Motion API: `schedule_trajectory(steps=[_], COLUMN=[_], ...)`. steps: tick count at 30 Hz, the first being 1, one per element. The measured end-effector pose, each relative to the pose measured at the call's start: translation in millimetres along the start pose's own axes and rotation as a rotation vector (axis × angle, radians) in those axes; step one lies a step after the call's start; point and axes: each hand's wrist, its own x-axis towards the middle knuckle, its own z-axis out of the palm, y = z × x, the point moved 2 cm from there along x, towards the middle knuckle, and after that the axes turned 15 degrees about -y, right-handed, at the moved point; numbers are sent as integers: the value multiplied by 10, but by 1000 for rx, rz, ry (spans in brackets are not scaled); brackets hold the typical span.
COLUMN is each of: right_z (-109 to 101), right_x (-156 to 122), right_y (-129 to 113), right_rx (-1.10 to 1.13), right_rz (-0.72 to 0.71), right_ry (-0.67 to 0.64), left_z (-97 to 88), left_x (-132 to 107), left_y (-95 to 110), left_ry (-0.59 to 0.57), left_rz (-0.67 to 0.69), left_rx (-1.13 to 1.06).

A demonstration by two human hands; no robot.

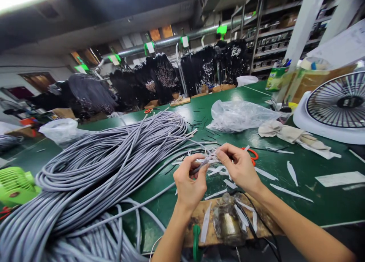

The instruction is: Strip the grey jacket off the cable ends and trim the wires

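Observation:
My left hand (188,184) is closed round a grey cable (200,167) near its end, thumb and fingers pinching it over the table. Pale thin strands (211,154) spread from that cable end. At those strands my right hand (241,168) is closed, fingertips pressed together; whether they grip the strands or a pale strip among them is too small to tell. A large coil of grey cables (114,159) lies to the left of both hands. Behind my right hand, red-handled scissors (252,155) show in part. White strips (219,171) lie beneath and around my hands.
A wooden board (205,212) at the near edge bears a glass jar (229,224) and a green-handled tool (196,241). A plastic bag (239,116), gloves (293,134) and a fan (336,102) stand right. A green fan-like device (17,186) is at left.

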Motion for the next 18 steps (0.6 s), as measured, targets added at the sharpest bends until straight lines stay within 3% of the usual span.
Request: schedule_trajectory(steps=[10, 12, 15, 17, 18], right_z=[-143, -315, -597, -631, -593], right_x=[40, 43, -1, 22, 47], right_y=[103, 91, 34, 39, 55], right_rx=[286, 183, 125, 261, 325], right_rz=[61, 29, -147, -138, -60], right_ry=[232, 390, 887, 851, 722], left_z=[76, 102, 120, 96, 78], left_x=[54, 41, 34, 54, 67], left_y=[87, 74, -1, -60, -85], left_ry=[-323, -412, -512, -516, -522], left_rz=[43, 29, -29, -83, -121], left_rx=[83, 112, 165, 53, -71])
